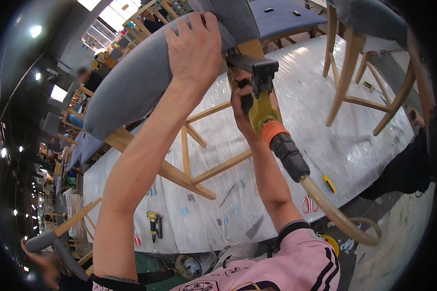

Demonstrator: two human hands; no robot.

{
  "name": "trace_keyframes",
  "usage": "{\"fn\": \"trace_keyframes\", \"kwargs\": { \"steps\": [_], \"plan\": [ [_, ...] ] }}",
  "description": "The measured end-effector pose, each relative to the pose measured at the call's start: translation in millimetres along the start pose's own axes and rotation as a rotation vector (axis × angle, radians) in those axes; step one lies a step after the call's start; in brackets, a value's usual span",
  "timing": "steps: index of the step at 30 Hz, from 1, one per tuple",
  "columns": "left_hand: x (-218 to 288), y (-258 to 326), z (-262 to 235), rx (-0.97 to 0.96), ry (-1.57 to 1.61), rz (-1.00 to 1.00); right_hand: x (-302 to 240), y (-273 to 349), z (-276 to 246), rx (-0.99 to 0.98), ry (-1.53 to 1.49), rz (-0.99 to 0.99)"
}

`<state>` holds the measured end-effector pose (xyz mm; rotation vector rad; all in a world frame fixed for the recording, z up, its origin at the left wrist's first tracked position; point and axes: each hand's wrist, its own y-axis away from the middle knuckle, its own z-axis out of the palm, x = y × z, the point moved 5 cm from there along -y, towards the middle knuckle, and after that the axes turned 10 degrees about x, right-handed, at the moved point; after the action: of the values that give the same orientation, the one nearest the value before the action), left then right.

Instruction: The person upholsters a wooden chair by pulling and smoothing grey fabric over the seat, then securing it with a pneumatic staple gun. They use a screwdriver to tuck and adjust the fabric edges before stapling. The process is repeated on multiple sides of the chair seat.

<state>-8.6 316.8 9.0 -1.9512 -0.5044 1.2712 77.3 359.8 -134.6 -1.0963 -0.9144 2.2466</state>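
Note:
A chair with a grey upholstered seat [131,77] and pale wooden legs [179,182] stands tilted on the film-covered table [306,104]. My left hand [195,51] presses on the grey fabric, its fingers spread and hooked over the far edge. My right hand [242,99] is closed round the grip of an air staple gun [262,107], yellow-green with a black head. The gun's nose is up at the chair's frame, near where the seat meets the wood; the exact contact is hidden. From its orange coupling a clear hose [332,211] loops down to the right.
A second staple gun [154,226] lies front left on the table, by red-handled scissors. Right of my arm lie more scissors [310,204] and a yellow-handled screwdriver [328,183]. Another grey chair [347,72] stands at the right. Other people work at the left.

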Motion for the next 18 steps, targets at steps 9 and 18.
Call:
{"fn": "trace_keyframes", "kwargs": {
  "steps": [9, 18],
  "plan": [
    [-45, -3, -17, -0.172, 0.491, 0.017, -15, 82, -108, 0.17, -0.205, 0.602],
    [-56, 37, -88, -0.276, 0.349, -0.006, -29, 346, -407, 0.158, 0.511, 1.987]
  ]
}}
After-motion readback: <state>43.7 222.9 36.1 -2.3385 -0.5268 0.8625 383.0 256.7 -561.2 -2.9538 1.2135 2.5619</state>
